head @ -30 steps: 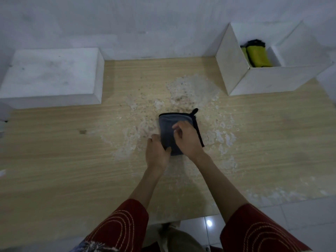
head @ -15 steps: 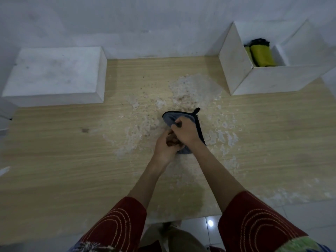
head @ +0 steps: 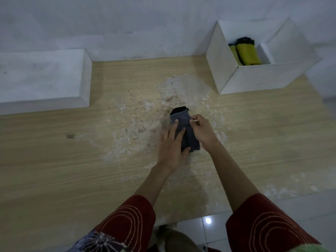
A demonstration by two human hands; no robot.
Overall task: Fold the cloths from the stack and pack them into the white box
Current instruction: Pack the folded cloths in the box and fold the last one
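Observation:
A grey cloth with black trim lies folded into a narrow bundle at the middle of the wooden table. My left hand rests flat against its left side, fingers over the top and thumb under the near end. My right hand pinches the cloth's right edge. The white box stands open at the back right, with two folded yellow cloths upright inside. No stack of cloths is in view.
A closed white block sits at the back left against the wall. White scuffed patches cover the table around the cloth. The table's near edge meets a tiled floor at the bottom.
The grey cloth went from a flat rectangle to a narrower, thicker bundle as both hands folded it over. The black loop at its far corner no longer shows.

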